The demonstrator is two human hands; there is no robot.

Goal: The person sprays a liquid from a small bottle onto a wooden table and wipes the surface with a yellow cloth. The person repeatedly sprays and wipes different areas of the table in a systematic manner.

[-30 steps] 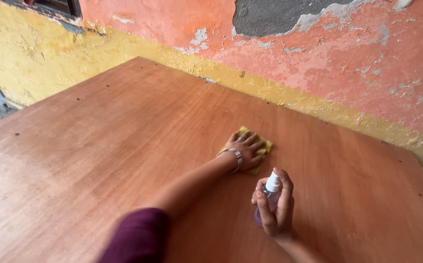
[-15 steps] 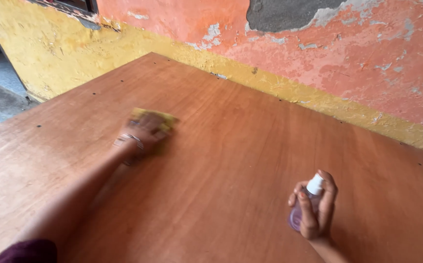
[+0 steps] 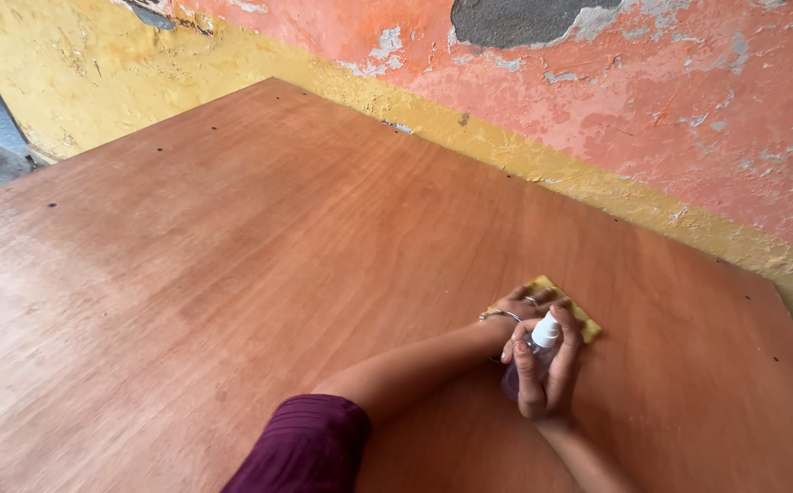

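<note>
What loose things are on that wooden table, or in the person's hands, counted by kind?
Yellow cleaning cloth, flat under the left hand: 1
Small clear spray bottle with white nozzle, held in the right hand: 1
Total on the brown wooden tabletop: 2

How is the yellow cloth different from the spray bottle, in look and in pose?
The yellow cloth lies flat on the wooden table under the left hand; the spray bottle stands upright in the right hand, above the table. The cloth is soft and yellow; the bottle is clear with a white top. Each is in one hand.
</note>
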